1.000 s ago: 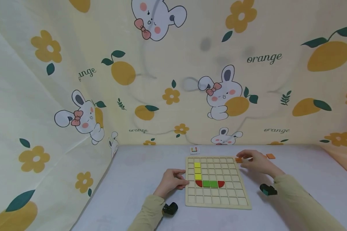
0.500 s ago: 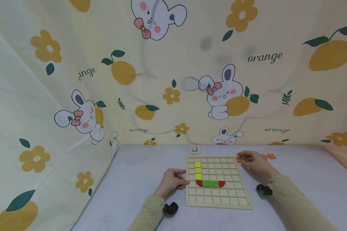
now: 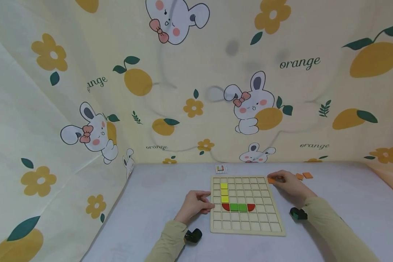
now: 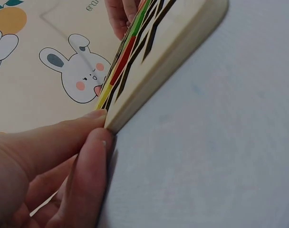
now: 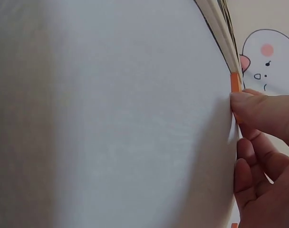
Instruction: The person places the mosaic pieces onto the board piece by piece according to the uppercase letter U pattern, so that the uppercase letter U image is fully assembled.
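Note:
A pale wooden grid board (image 3: 249, 227) lies on the table. Set in its cells are a column of yellow squares (image 3: 224, 192), then a row with green squares (image 3: 238, 207) between two red rounded pieces (image 3: 251, 207). My left hand (image 3: 194, 205) holds the board's left edge with thumb and a finger; the left wrist view shows the fingertips (image 4: 99, 137) against the rim. Just off the far right corner, my right hand (image 3: 286, 183) pinches an orange square tile (image 5: 235, 83). In the right wrist view the tile sits close to the board's edge, the thumb on it.
Two more orange tiles (image 3: 307, 175) lie beyond the right hand. A small pattern card (image 3: 221, 169) is on the table behind the board. A printed cloth (image 3: 196, 80) with rabbits and oranges hangs at the back and left.
The right forearm has shifted slightly left, and the right hand now pinches the orange tile near the board's corner. The left hand stays on the board's edge.

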### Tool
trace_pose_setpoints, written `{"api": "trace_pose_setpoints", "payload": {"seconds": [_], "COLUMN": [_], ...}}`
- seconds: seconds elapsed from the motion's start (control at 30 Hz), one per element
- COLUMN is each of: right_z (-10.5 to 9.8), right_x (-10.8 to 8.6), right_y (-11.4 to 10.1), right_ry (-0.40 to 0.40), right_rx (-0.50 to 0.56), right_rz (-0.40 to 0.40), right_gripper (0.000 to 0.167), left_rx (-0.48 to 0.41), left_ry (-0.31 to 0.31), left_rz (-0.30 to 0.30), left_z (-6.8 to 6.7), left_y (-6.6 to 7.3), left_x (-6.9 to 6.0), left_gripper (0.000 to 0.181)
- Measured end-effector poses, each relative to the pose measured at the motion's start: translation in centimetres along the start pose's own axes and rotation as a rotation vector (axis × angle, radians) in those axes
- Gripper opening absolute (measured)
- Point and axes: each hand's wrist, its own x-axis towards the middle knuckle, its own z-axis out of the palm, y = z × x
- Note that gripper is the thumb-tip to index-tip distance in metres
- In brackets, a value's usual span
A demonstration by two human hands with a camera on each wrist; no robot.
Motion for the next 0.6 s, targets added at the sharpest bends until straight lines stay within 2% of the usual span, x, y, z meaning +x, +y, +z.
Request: {"api": "trace_pose_setpoints", "payload": {"seconds": [0.43,0.53,0.6], "right_z": [-1.0,-1.3,-1.5], "right_x": [-0.7,-0.7,-0.9], "right_y": [0.9,0.6,0.1], "right_ry": [0.000,0.011,0.020], "right_rx": [-0.039,-0.033,-0.043], "right_rz": [0.030,0.037,0.013], "right_gripper": [0.034,0.035,0.036], "left_rx": [-0.001,0.005,0.008], "left_ry": [0.000,0.004,0.006], "left_rz": [-0.011,-0.012,-0.012], "left_z": [0.0,0.1,0.0], "left_y": [0.1,0.2,0.2], "left_x": [0.0,0.0,0.0], "left_gripper": [0.055,0.055,0.055]}}
